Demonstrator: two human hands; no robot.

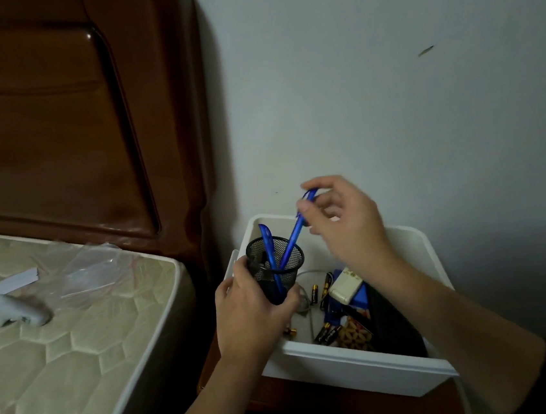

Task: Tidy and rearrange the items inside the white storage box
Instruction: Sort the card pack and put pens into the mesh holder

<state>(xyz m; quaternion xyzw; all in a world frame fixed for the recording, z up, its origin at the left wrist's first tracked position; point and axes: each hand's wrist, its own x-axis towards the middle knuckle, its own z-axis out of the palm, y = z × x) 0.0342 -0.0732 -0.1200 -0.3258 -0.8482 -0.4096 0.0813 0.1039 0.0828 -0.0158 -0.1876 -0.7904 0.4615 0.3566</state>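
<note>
The white storage box [358,363] stands on a wooden bedside cabinet against the wall. My left hand [252,313] grips a black mesh pen holder [276,267] over the box's left side. One blue pen [268,251] stands in the holder. My right hand [344,223] pinches the top of a second blue pen [293,235], whose lower end is inside the holder. Loose in the box lie several black-and-gold batteries [325,331], a cream-coloured small device [344,285], a blue item, a patterned packet [354,335] and a dark object at the right.
A mattress [70,346] lies at the left with a white controller [16,309], a white strip [3,285] and clear plastic wrap on it. A brown wooden headboard [69,110] rises behind it. A grey wall backs the box.
</note>
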